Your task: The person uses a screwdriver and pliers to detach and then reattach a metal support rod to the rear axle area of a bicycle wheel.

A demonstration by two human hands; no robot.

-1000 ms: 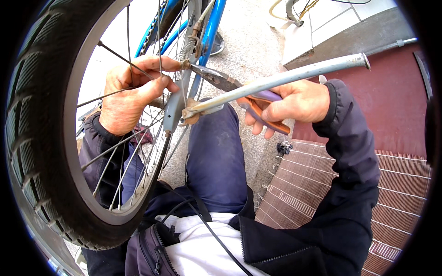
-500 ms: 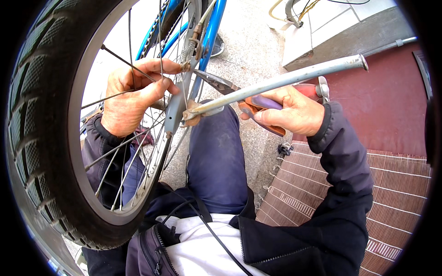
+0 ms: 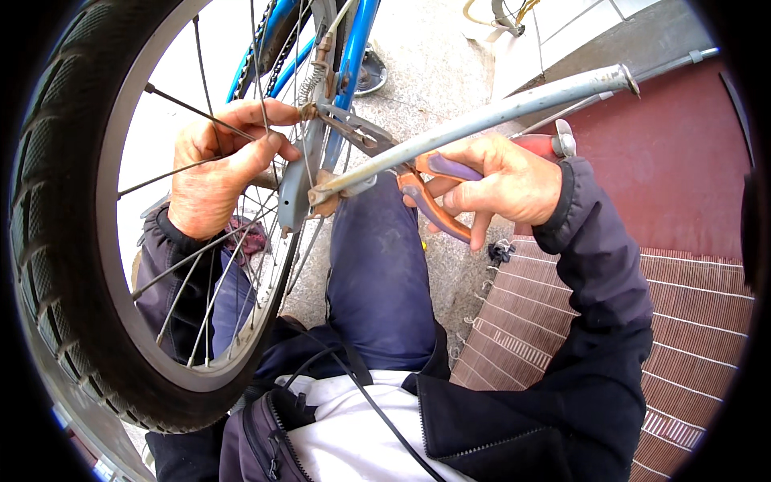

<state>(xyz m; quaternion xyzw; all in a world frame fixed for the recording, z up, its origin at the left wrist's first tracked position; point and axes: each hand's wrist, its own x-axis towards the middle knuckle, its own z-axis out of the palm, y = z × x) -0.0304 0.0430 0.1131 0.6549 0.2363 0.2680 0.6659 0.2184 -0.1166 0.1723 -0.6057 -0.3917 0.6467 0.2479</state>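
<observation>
My left hand (image 3: pixel 205 173) reaches between the spokes of a bicycle wheel. Its index fingertip and thumb are closed at a small brass-coloured cable fitting (image 3: pixel 308 112), the thumb resting by a grey metal arm (image 3: pixel 295 193). From the other side, my right hand (image 3: pixel 514 177) holds pliers (image 3: pixel 434 210) with orange and purple handles. The handles are spread, and the parted jaws sit at the fitting. A thin cable and a spring (image 3: pixel 310 82) run up from there. Across the pliers, in front of them, slants a grey metal tube (image 3: pixel 482 116), hiding part of the pliers.
The black tyre (image 3: pixel 60 209) fills the left side, with a blue bicycle frame (image 3: pixel 359 48) and a pedal (image 3: pixel 371 74) beyond. To the right lie a dark red board (image 3: pixel 634 185), a red-handled tool (image 3: pixel 554 143) and a brown slatted mat (image 3: pixel 594 321).
The pliers' handles have spread wider and the jaws have parted at the fitting. My right-hand fingers have loosened. The wheel appears slightly further left in view.
</observation>
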